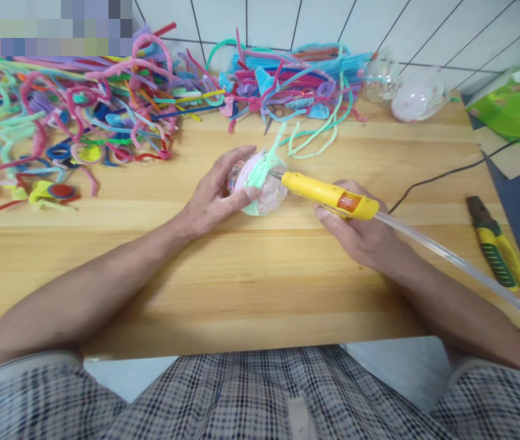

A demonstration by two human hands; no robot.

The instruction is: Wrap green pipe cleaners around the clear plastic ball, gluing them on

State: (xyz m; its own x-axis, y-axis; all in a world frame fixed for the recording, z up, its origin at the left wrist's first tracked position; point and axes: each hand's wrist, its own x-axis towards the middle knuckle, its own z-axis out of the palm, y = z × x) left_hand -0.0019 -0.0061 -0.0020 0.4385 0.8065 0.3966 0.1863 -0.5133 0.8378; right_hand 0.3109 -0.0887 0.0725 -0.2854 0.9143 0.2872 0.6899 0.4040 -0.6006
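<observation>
Near the middle of the wooden table (pixel 223 287), my left hand (pixel 223 189) is wrapped round a clear plastic ball (pixel 272 198). Bands of mint-green and pale lilac pipe cleaner (pixel 260 171) run across the ball, and one green end sticks up from it. My right hand (pixel 360 226) grips a yellow hot glue gun (pixel 319 190) from below. Its metal tip points left and meets the ball's right side beside the green band; whether it touches cannot be made out. A long clear glue stick (pixel 452 253) extends from the gun's back end toward the lower right.
Many coloured pipe cleaners (pixel 99 104) are heaped at the back left, with blue bundles (pixel 287 61) behind the ball. Scissors (pixel 269 122) lie there too. Two clear balls (pixel 418 98) stand back right. Yellow-green pliers (pixel 495 244) lie near the right edge; a black cord (pixel 452 168) crosses there.
</observation>
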